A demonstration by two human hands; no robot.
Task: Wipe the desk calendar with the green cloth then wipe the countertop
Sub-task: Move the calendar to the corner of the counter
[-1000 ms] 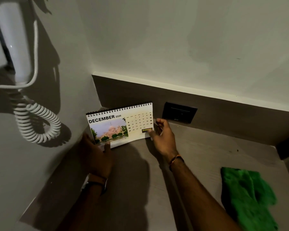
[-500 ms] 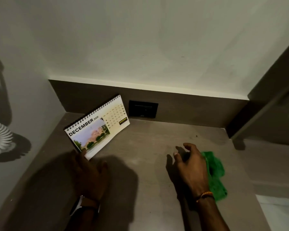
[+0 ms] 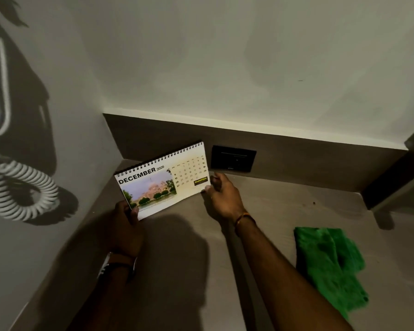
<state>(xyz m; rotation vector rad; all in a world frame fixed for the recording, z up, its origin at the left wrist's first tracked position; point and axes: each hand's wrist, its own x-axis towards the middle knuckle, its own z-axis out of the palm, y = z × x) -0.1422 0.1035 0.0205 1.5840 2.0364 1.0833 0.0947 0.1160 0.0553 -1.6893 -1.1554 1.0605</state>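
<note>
A spiral-bound desk calendar (image 3: 163,181) showing December 2026 stands tilted in the back left corner of the grey-brown countertop (image 3: 285,211). My left hand (image 3: 126,225) grips its lower left corner. My right hand (image 3: 224,197) holds its lower right corner with the thumb on the front. The green cloth (image 3: 330,266) lies crumpled on the countertop at the right, apart from both hands.
A white wall phone with a coiled cord (image 3: 22,189) hangs on the left wall. A black socket plate (image 3: 233,158) sits in the backsplash behind the calendar. A dark ledge (image 3: 392,187) bounds the counter at the right.
My right hand left the green cloth and came back to the calendar's right corner. The view swung left, and the cloth stayed on the counter.
</note>
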